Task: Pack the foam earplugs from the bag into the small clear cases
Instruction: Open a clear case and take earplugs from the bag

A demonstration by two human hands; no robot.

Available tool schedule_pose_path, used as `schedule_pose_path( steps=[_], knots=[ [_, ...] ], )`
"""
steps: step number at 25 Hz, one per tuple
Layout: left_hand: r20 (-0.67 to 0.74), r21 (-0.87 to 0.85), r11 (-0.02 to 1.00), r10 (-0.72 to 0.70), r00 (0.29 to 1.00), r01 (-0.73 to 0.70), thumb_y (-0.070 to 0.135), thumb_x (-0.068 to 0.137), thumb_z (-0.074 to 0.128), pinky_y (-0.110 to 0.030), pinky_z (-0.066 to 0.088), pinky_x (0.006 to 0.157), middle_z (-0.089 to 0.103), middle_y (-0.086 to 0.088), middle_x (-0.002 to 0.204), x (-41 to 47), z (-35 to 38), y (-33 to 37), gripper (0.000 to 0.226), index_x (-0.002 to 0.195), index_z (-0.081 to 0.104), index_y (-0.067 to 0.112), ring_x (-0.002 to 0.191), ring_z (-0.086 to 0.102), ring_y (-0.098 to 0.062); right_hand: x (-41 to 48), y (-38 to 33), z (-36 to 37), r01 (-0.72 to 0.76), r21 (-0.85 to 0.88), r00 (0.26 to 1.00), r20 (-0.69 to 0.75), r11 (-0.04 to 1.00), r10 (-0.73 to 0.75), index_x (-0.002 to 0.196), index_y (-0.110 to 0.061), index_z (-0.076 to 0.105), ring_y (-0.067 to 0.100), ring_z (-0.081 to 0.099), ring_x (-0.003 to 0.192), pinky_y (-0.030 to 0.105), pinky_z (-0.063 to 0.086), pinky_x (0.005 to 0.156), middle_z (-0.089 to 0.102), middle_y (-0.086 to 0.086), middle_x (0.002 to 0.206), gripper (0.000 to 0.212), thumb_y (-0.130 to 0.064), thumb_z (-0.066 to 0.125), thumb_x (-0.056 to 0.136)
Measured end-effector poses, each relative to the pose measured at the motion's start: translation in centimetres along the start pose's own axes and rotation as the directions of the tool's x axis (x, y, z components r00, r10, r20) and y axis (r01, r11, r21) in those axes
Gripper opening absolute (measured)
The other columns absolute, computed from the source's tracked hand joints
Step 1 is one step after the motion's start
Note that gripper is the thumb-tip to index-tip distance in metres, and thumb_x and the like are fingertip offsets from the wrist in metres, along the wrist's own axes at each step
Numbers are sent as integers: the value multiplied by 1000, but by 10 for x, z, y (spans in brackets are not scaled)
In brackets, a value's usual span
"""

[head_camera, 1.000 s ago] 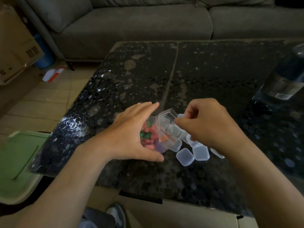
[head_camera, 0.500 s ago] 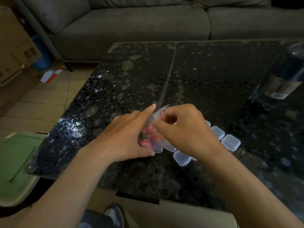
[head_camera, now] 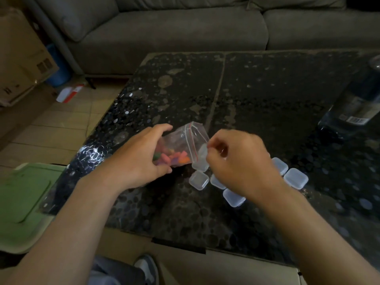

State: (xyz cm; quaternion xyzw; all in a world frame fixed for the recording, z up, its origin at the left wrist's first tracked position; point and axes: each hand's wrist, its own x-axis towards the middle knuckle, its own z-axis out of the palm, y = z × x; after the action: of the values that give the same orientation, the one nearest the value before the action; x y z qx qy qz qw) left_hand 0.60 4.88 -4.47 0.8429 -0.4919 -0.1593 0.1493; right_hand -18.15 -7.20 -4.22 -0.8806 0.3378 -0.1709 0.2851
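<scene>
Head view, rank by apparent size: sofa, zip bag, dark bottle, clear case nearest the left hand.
1. sofa, filling the top of the frame.
2. dark bottle, though cropped at the right edge.
3. zip bag, partly covered by the left hand.
4. clear case.
Bottle over bag: unsure, both partly unseen.

Glossy plastic bag [head_camera: 186, 140], matt cloth sofa [head_camera: 185, 31]

The far half of the counter [head_camera: 267, 83] lies bare. A dark bottle [head_camera: 357, 99] blocks the right edge. Toward the front edge, clear cases [head_camera: 198, 180] crowd the middle just right of the bag [head_camera: 185, 138], leaving the front left corner free.
</scene>
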Motion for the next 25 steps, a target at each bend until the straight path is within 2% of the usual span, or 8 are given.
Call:
schedule_pose_path(
  steps=[1,2,5,8,10,13,19,25],
  knots=[
    [-14,-1,1000,-6,1000,6,26,74,89,-24,42,86,53,19,118,0,-1,-3,99,152,30,39,107,52,-1,-2,0,9,85,-197,996,29,977,-81,101,-21,68,15,60,93,36,52,84,64,-3,101,17,-29,56,91],
    [-27,-3,1000,-18,999,18,27,74,89,-29,44,88,55,20,115,0,-2,-5,98,151,30,40,108,53,-4,-4,1,17,147,-318,989,62,937,-134,109,-20,64,18,57,102,37,47,94,60,-1,111,24,-33,55,91],
    [-65,-2,998,-60,996,60,29,75,87,-38,49,91,55,17,116,-1,-5,-11,94,149,30,42,108,54,-8,-8,0,32,144,-418,989,92,897,-116,133,-18,49,23,48,127,44,25,119,54,2,131,51,-46,54,91],
    [-70,2,997,-82,994,82,25,76,85,-37,48,90,53,16,116,-2,-6,-16,92,148,31,42,105,54,-7,-9,1,43,95,-521,990,140,849,-25,156,-14,19,34,19,150,56,5,123,27,13,160,89,-69,42,90],
    [-49,0,998,-69,996,69,22,77,85,-35,48,88,51,17,112,-2,-6,-15,91,147,30,42,103,54,-7,-6,2,46,133,-562,977,214,816,-11,159,-25,7,37,3,153,63,-2,119,9,14,166,90,-78,27,89],
    [-15,-5,998,-62,998,62,18,79,82,-38,50,92,46,14,117,-3,-4,-11,90,147,29,43,108,52,-11,4,4,45,216,-570,949,315,793,-32,156,-40,8,37,2,153,68,-6,116,8,8,167,79,-79,14,88],
    [44,-3,1000,-20,999,20,15,78,82,-43,52,97,42,17,119,-6,3,0,93,145,27,47,114,52,-12,8,18,26,151,-597,931,354,788,90,153,-43,20,30,9,153,65,0,119,15,1,166,76,-81,15,87],
    [7,17,999,52,999,-52,21,81,80,-43,50,98,41,15,123,-7,12,13,87,146,28,45,118,47,-13,4,29,4,97,-612,913,369,785,174,154,-43,16,27,6,154,66,-1,118,12,-3,167,76,-79,21,88]
  ],
)
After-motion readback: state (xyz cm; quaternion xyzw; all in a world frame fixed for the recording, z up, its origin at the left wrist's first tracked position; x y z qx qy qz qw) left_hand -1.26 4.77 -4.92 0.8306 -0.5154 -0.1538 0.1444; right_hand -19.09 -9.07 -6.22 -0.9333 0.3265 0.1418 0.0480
